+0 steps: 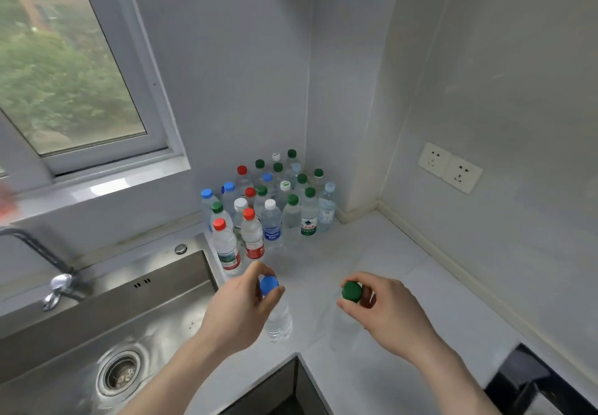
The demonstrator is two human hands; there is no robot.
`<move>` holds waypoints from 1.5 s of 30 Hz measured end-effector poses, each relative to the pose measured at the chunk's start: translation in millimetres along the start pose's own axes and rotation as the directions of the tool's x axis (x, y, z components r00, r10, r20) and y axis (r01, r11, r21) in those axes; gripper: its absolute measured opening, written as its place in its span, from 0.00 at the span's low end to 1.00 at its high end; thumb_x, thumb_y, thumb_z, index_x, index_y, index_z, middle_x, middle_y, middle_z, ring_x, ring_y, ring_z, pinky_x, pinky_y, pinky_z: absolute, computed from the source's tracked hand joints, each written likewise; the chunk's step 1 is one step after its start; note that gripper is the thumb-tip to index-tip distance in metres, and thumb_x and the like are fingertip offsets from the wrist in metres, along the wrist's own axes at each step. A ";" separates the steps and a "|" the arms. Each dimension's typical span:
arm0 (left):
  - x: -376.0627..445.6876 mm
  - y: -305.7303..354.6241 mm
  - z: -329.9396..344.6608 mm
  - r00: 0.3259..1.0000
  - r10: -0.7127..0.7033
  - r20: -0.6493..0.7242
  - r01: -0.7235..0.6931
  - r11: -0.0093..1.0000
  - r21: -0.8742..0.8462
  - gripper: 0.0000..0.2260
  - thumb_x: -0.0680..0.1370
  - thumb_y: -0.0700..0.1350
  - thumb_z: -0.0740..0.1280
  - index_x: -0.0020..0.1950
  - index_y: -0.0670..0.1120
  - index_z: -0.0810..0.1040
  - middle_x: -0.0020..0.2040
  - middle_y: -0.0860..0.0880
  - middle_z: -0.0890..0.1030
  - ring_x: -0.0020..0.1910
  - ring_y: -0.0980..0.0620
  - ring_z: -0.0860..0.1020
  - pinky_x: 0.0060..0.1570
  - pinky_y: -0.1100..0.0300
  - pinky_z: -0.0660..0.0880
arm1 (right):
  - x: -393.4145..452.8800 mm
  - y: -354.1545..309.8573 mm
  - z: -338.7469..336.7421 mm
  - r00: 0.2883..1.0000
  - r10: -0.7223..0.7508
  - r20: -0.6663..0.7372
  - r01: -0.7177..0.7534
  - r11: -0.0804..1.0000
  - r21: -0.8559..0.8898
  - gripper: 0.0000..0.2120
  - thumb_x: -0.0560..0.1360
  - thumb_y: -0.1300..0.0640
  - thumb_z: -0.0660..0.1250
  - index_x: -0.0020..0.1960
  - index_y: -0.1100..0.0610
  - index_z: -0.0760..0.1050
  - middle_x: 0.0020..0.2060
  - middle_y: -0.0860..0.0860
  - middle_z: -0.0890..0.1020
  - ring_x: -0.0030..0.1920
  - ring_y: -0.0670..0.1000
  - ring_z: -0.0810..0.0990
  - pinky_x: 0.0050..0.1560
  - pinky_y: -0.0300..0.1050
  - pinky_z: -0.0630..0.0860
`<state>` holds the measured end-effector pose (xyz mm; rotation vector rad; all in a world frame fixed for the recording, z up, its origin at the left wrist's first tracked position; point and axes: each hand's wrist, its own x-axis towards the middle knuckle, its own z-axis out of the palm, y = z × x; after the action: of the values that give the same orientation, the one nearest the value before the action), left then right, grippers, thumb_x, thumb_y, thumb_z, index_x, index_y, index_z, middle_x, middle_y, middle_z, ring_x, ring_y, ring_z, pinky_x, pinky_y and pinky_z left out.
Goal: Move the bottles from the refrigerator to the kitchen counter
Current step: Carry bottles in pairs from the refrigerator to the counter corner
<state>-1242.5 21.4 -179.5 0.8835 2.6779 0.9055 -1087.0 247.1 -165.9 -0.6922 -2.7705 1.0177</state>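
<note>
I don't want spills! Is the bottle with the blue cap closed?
Closed: the blue cap sits on the clear plastic bottle that the left hand holds.

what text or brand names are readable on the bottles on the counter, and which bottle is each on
"AQUAFINA": blue label of the white-capped clear plastic bottle in the front row.
Chinese characters, too blurred to read: green and white label of the green-capped clear bottle.
Red label on the red-capped bottle: print too blurred.
Green and red label on the leftmost red-capped bottle: unreadable.
The blue-capped bottle in the left hand and the green-capped bottle in the right hand: no label visible.
</note>
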 end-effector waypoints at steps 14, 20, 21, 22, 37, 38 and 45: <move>102.6 -100.7 -19.5 0.996 0.021 0.092 -0.038 0.981 0.189 0.10 0.82 0.60 0.63 0.55 0.57 0.66 0.44 0.57 0.77 0.40 0.52 0.76 0.35 0.60 0.70 | 71.7 -44.4 70.5 0.995 0.094 -0.036 -0.094 0.996 0.002 0.08 0.73 0.37 0.72 0.49 0.35 0.77 0.38 0.41 0.79 0.37 0.44 0.78 0.42 0.43 0.76; 129.1 -116.1 -12.0 0.990 -0.003 0.139 -0.024 0.981 0.192 0.10 0.83 0.58 0.62 0.57 0.55 0.64 0.46 0.55 0.77 0.39 0.53 0.74 0.32 0.62 0.65 | 92.5 -45.9 83.7 0.991 0.134 0.004 -0.133 0.989 -0.067 0.10 0.73 0.37 0.72 0.52 0.36 0.77 0.39 0.43 0.81 0.39 0.43 0.78 0.43 0.42 0.76; 133.2 -119.9 -10.0 0.991 -0.001 0.134 -0.027 0.979 0.201 0.11 0.83 0.58 0.61 0.57 0.54 0.64 0.46 0.55 0.78 0.40 0.51 0.74 0.34 0.60 0.67 | 98.9 -46.7 85.8 0.990 0.138 0.013 -0.137 0.987 -0.079 0.10 0.73 0.38 0.72 0.52 0.37 0.77 0.39 0.44 0.81 0.39 0.43 0.78 0.43 0.41 0.75; 135.1 -121.8 -7.6 0.991 0.000 0.136 -0.028 0.977 0.210 0.11 0.83 0.58 0.61 0.57 0.54 0.65 0.46 0.55 0.78 0.40 0.50 0.74 0.36 0.57 0.68 | 102.4 -47.4 86.9 0.989 0.144 0.022 -0.142 0.986 -0.089 0.10 0.73 0.38 0.72 0.52 0.37 0.77 0.39 0.44 0.81 0.40 0.44 0.78 0.43 0.40 0.75; 174.1 -153.5 -2.6 0.992 -0.002 0.128 -0.028 0.973 0.230 0.11 0.83 0.60 0.61 0.57 0.55 0.65 0.45 0.58 0.77 0.39 0.54 0.76 0.36 0.62 0.72 | 207.5 -64.1 134.2 0.993 0.105 0.046 -0.100 0.991 -0.084 0.10 0.75 0.40 0.71 0.55 0.41 0.77 0.38 0.41 0.80 0.41 0.46 0.78 0.42 0.43 0.74; 173.9 -154.3 -3.4 0.993 -0.002 0.121 -0.026 0.973 0.229 0.11 0.82 0.60 0.61 0.57 0.55 0.65 0.44 0.58 0.77 0.39 0.54 0.76 0.36 0.61 0.74 | 213.1 -66.5 137.5 0.994 0.097 0.049 -0.093 0.992 -0.086 0.11 0.75 0.41 0.71 0.55 0.41 0.77 0.38 0.41 0.80 0.42 0.47 0.78 0.43 0.44 0.75; 168.4 -150.8 -5.3 0.992 0.014 0.123 -0.043 0.969 0.242 0.11 0.82 0.59 0.62 0.57 0.56 0.64 0.42 0.58 0.75 0.38 0.53 0.74 0.31 0.64 0.63 | 237.7 -81.0 158.6 0.992 0.061 0.107 -0.049 0.992 -0.116 0.10 0.77 0.42 0.71 0.56 0.42 0.77 0.36 0.39 0.76 0.43 0.49 0.77 0.38 0.44 0.69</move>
<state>-1452.7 21.9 -262.7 0.9937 2.7150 0.5148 -1369.4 207.3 -248.8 -0.7527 -2.9393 0.9426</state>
